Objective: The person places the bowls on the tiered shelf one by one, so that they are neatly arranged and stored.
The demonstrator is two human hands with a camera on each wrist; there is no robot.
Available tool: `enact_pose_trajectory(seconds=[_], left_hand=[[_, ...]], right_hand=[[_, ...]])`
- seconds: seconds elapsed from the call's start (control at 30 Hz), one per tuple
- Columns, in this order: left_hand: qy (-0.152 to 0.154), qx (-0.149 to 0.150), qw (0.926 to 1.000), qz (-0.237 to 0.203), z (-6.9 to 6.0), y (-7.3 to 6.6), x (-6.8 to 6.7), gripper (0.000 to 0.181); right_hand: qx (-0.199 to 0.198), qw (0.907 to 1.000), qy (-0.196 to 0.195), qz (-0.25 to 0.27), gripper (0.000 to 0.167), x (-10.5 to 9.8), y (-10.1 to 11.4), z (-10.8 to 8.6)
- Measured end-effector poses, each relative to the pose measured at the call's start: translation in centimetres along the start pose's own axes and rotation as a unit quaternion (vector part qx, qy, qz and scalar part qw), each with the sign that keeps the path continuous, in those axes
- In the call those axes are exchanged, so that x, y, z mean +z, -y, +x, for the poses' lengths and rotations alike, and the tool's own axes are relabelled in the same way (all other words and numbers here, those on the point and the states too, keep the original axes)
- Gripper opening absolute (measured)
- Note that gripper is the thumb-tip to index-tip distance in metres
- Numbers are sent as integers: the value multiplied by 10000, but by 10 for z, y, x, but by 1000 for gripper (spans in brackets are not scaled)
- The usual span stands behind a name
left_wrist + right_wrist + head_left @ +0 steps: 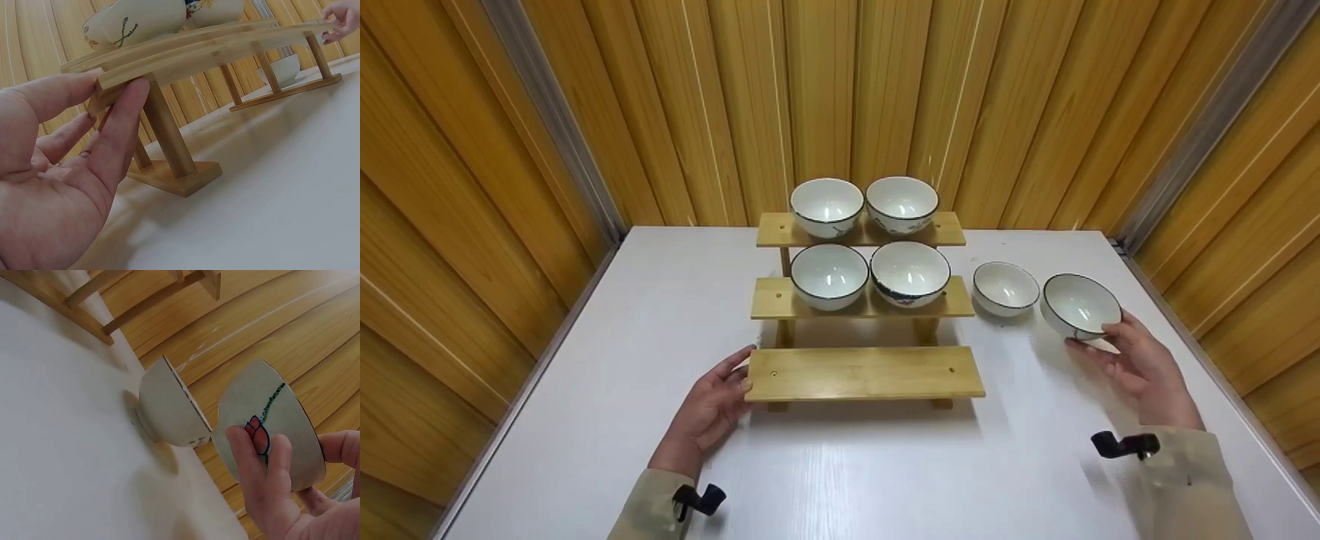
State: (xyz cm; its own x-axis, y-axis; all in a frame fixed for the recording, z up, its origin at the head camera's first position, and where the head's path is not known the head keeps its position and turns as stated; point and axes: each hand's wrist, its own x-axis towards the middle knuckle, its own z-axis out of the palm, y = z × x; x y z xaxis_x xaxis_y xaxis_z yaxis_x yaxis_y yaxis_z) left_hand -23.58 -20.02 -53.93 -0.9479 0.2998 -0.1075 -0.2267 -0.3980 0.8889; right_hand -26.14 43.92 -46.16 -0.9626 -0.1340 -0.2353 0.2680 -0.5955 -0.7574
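Note:
My left hand (709, 412) grips the left end of the lowest step of a three-step wooden rack (866, 375). In the left wrist view, the thumb and fingers pinch that step's end (121, 81). My right hand (1144, 367) holds a white bowl (1081, 306) by its right side, thumb at the rim and fingers underneath. A red flower bud with a green stem shows on this bowl (284, 410) in the right wrist view, where it is raised off the table. Left of it, a smaller white bowl (1006, 289) stands upright on the table.
Two bowls, left (826, 206) and right (902, 204), sit on the top step. On the middle step are two more, left (829, 276) and right (911, 274). The white table (675, 300) meets wood-grain panels (817, 90) behind and at both sides.

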Motion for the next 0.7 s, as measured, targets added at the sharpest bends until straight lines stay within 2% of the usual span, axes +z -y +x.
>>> enact_pose_trajectory(seconds=[0.17,0.23,0.4,0.7], left_hand=[[63,53,10000,16,-1,0,0,70],[2,27,10000,10,-1,0,0,71],[-101,6,9999,42,-1,-1,0,71],[71,69,9999,115,-1,0,-2,71]], right_hand=[[-99,9980,535,-321,52,20,-5,-14],[-197,9955,769,-522,45,28,-9,-19],[-230,9889,1134,-932,46,51,-16,-31],[88,9714,1842,-1495,50,88,-31,-41]])
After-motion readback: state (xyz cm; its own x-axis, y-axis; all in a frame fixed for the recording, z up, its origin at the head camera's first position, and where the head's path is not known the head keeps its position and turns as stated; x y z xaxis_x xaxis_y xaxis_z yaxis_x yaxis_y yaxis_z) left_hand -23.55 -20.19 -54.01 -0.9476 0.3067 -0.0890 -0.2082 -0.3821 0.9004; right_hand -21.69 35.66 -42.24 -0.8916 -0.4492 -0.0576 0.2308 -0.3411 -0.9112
